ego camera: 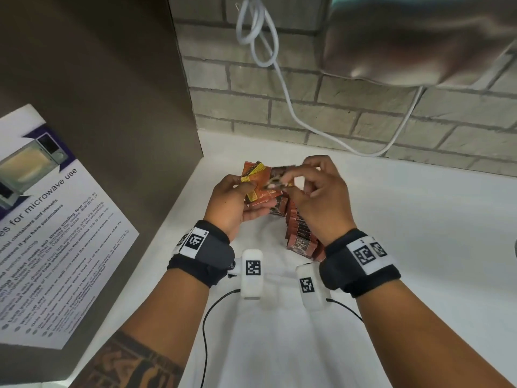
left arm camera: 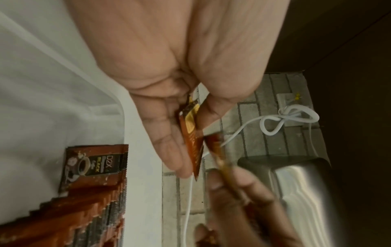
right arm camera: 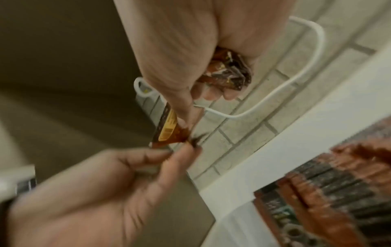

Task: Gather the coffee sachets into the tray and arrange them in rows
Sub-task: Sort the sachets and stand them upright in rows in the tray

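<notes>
Above the white tray (ego camera: 279,317), the left hand (ego camera: 232,203) is gripping loose coffee sachets (ego camera: 258,182) while the right hand (ego camera: 321,200) is pinching one; a standing sachet row (ego camera: 300,233) is lining the tray beneath.

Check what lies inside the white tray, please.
One overlapping row of brown coffee sachets stands along the right side of the tray. The right hand covers the row's far end.

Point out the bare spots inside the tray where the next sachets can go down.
Bare tray floor lies between the left hand and the row of sachets, running back toward the wrists. It is crowded along the tray's right side, where that row stands packed under the right hand.
</notes>
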